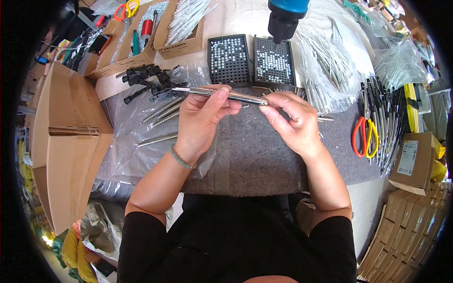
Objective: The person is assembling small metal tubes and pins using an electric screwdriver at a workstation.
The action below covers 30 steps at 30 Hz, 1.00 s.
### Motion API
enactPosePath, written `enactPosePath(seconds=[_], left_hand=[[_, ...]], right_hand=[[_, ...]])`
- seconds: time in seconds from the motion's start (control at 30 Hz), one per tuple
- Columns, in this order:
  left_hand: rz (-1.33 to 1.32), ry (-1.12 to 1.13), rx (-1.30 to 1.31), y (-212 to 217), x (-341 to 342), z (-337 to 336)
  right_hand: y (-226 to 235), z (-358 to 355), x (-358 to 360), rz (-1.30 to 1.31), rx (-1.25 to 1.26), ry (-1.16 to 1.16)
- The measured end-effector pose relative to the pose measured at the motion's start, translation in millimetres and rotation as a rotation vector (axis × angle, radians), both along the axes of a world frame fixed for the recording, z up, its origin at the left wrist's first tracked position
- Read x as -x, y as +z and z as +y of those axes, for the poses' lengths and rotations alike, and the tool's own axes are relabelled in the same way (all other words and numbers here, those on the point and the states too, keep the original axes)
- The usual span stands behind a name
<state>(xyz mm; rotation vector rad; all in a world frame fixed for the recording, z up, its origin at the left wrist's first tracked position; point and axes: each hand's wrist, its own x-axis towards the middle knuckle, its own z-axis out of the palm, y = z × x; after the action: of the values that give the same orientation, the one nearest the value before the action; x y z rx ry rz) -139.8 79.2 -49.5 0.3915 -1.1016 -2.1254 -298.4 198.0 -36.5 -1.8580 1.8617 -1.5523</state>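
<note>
A slim, shiny metal tube (247,98) lies almost level across the middle of the view, above the grey work mat (257,155). My left hand (200,113) is closed around it, the thumb pressed along its upper side and the thin left end sticking out past the fingers. At the tube's right end my right hand (297,120) is closed, thumb and forefinger pinching the tip; whether a small part sits between them is hidden. Beyond my hands stand two black trays of small silvery pieces, a left tray (231,79) and a right tray (293,66).
A blue power driver (285,14) hangs above the right tray. Metal tubes (163,139) and black clip parts (144,78) lie left on plastic film. Scissors (365,134) and bundled rods (384,118) are right. A tall carton (71,113) flanks the left edge.
</note>
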Motion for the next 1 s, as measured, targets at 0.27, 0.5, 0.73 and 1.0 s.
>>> enactPosePath(seconds=[0.27,0.5,0.73,1.0], left_hand=[[-0.177,-0.128,0.046,6.4,-5.2,-4.8],[-0.232,0.395,1.717,28.5,-3.0,10.5],[-0.501,0.051,1.621,1.0,-7.1,8.9],[-0.506,-0.169,1.479,-12.1,-1.2,3.0]], right_hand=[[6.2,4.2,2.9,0.057,-0.061,0.063],[0.9,4.8,3.7,0.002,-0.077,0.107],[3.6,11.2,-8.2,0.299,-0.362,0.125],[-14.8,22.2,-22.7,0.639,-0.269,-0.065]])
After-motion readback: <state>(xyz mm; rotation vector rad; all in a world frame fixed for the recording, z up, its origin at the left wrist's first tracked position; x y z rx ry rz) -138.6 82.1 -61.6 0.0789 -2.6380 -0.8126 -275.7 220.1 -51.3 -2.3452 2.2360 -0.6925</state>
